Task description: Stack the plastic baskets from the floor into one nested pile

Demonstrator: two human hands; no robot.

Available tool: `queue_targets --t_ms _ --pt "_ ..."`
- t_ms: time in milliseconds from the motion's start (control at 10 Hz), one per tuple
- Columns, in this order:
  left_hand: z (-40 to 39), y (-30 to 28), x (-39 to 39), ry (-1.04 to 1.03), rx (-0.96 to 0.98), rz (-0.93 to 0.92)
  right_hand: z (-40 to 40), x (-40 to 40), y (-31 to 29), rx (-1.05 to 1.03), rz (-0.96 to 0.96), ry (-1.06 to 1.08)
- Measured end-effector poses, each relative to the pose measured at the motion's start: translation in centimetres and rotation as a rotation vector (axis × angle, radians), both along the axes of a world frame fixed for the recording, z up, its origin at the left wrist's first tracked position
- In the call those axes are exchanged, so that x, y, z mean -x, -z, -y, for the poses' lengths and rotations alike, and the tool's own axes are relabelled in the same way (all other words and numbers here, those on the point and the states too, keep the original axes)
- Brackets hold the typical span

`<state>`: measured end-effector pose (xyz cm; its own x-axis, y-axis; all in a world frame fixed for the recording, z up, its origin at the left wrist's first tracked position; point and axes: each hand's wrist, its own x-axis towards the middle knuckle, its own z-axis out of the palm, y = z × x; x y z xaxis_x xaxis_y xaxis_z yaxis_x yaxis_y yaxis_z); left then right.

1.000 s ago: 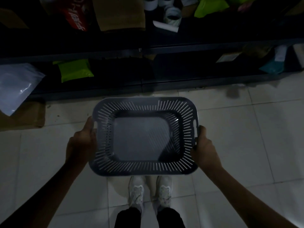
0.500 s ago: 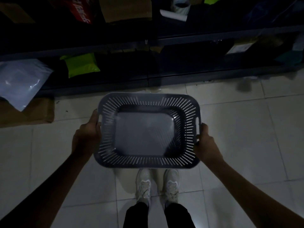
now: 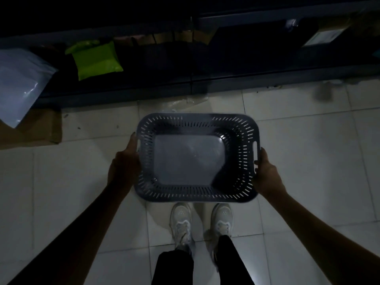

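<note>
A grey plastic basket (image 3: 244,188) with slotted sides and a solid bottom hangs level above the tiled floor, its open side facing up at me. My left hand (image 3: 123,167) grips its left short side by the handle slot. My right hand (image 3: 266,175) grips the right short side the same way. Both arms are stretched forward. No other basket shows in the dim view.
My two white shoes (image 3: 182,223) stand on the pale tiles just under the basket's near edge. A dark low shelf (image 3: 226,79) runs across the back with a green parcel (image 3: 96,60) and a white bag (image 3: 18,83). Brown cardboard (image 3: 41,128) lies at left.
The basket has shifted right and farther from me while staying in both hands. The view has tilted down, so less of the shelf shows.
</note>
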<state>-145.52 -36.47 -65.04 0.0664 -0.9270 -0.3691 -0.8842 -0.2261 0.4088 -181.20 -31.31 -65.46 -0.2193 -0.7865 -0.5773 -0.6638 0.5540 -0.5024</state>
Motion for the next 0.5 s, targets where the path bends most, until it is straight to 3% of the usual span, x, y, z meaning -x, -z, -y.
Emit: queue_targets --t_ms 100,300,500 --pt "0.2 1.6 -0.4 -0.064 -0.147 -0.024 0.5 -0.2 1.0 -0.040 0.012 -0.044" --pt "0.4 2.8 -0.7 -0.100 -0.179 -0.036 0.5 0.1 2.3 -0.041 -0.004 -0.049" --pt "0.7 0.9 -0.5 -0.055 -0.139 0.150 1.2 0.5 -0.4 -0.070 -0.045 -0.079"
